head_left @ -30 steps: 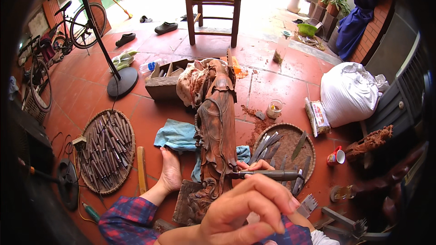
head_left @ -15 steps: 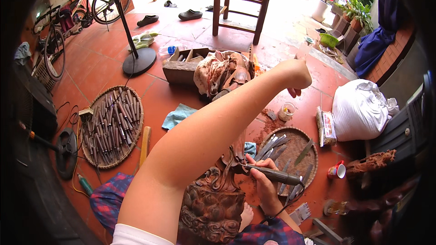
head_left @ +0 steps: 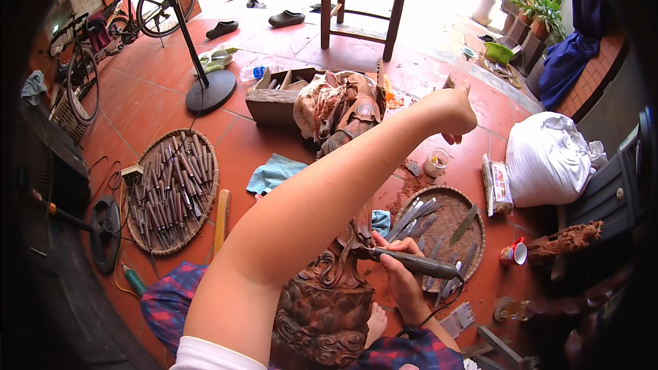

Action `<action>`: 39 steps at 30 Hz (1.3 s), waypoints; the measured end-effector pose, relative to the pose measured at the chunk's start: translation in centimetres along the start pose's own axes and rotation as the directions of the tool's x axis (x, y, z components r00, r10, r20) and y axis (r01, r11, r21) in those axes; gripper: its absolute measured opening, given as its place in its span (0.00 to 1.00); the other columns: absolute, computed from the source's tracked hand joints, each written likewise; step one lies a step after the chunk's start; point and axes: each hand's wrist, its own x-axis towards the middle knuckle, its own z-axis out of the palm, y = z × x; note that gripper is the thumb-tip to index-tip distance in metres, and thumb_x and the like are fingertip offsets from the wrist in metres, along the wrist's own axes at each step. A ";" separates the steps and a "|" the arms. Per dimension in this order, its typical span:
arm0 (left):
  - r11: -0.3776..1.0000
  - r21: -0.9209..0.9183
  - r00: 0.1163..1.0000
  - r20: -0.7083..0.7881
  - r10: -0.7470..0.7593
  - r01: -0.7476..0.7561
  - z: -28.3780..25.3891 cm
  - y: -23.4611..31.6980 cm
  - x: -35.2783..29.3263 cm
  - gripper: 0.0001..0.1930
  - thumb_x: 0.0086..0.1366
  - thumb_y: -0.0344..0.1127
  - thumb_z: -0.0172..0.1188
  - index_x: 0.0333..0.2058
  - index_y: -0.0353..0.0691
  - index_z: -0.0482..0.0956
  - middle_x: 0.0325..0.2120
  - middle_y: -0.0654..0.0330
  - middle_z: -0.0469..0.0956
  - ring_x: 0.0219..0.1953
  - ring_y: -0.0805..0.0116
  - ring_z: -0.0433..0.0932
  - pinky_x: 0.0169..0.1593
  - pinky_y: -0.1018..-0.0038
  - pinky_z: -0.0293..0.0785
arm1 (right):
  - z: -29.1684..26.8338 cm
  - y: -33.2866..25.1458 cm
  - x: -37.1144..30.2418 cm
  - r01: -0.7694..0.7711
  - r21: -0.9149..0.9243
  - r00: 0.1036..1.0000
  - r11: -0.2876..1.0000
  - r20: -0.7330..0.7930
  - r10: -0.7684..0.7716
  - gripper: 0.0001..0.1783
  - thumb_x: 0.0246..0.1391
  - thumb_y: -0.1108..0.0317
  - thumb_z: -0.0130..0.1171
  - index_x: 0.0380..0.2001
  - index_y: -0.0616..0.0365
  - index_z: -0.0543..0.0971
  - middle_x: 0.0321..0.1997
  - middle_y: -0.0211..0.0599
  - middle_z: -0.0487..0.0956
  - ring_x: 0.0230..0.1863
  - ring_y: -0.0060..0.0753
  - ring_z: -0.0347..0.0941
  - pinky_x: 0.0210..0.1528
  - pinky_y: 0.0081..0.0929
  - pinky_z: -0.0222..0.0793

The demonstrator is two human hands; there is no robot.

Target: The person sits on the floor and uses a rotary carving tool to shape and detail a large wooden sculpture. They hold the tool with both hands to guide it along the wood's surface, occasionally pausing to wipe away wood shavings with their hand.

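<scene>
Red tiled floor (head_left: 233,145) spreads around me, and over it my carved wooden figure (head_left: 323,312) stretches away, its base nearest me, its upper end beside a wooden box (head_left: 273,107). My left forearm (head_left: 295,233) crosses above the figure and hides its middle; the left hand (head_left: 452,113) is out past its right side, well apart from the wood, fingers mostly turned from sight, so I cannot tell whether they pinch anything. My right hand (head_left: 406,281) is by the figure's right side, near the top of the base, its fingers just beside the carving. The wood is reddish brown, darker in the grooves, with draped folds toward the far end, curling strands above the base, then rounded, petal-like lobes and tight scrolls on the base itself. Right of that hand sits a round woven tray (head_left: 449,209) of flat blades; left of the figure lies a light-blue cloth (head_left: 274,173). A dark rotary tool (head_left: 421,265) is pinched between my right thumb and fingers, tip toward the carving; whether it touches, I cannot tell.
</scene>
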 end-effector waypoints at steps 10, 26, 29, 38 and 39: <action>0.998 -0.021 0.998 -0.021 0.060 -0.061 0.6 0.1 -0.4 0.42 0.55 0.26 0.44 0.66 0.23 0.35 0.26 0.46 0.82 0.24 0.62 0.83 0.27 0.70 0.81 | 0.0 -0.1 -0.3 -0.026 -0.019 0.999 0.999 -0.019 0.026 0.08 0.51 0.81 0.61 0.32 0.61 0.73 0.41 0.41 0.79 0.64 0.52 0.66 0.68 0.44 0.56; 0.994 -0.104 0.999 -0.016 -0.033 0.031 0.8 0.9 -0.9 0.44 0.58 0.32 0.52 0.69 0.33 0.38 0.26 0.48 0.81 0.25 0.64 0.81 0.33 0.72 0.79 | -0.2 -0.3 -0.4 -0.021 -0.044 1.000 0.999 -0.002 0.021 0.08 0.53 0.81 0.61 0.33 0.61 0.72 0.41 0.41 0.80 0.64 0.50 0.66 0.69 0.45 0.53; 0.994 -0.101 0.999 -0.010 -0.049 0.048 0.5 1.2 -1.2 0.45 0.58 0.34 0.54 0.70 0.36 0.37 0.27 0.48 0.82 0.25 0.65 0.81 0.35 0.71 0.78 | 0.0 -0.5 -0.1 -0.055 -0.029 0.998 0.998 -0.017 0.054 0.08 0.53 0.81 0.61 0.33 0.60 0.72 0.41 0.40 0.79 0.64 0.50 0.66 0.70 0.45 0.52; 0.994 -0.098 0.999 0.017 -0.041 0.043 0.6 0.6 -1.4 0.44 0.61 0.36 0.53 0.70 0.39 0.36 0.26 0.50 0.81 0.25 0.65 0.80 0.36 0.72 0.77 | 0.1 -0.6 -0.7 -0.075 -0.004 0.997 0.997 -0.029 0.075 0.07 0.54 0.81 0.60 0.34 0.61 0.73 0.44 0.45 0.80 0.65 0.46 0.65 0.68 0.40 0.57; 0.993 -0.106 0.999 0.020 -0.046 0.048 0.6 0.6 -1.5 0.44 0.61 0.37 0.54 0.70 0.39 0.36 0.26 0.50 0.81 0.25 0.65 0.80 0.36 0.71 0.77 | 0.3 -0.9 -0.8 -0.096 -0.012 0.995 0.995 -0.033 0.095 0.08 0.53 0.81 0.61 0.34 0.61 0.73 0.43 0.45 0.80 0.65 0.47 0.65 0.68 0.40 0.56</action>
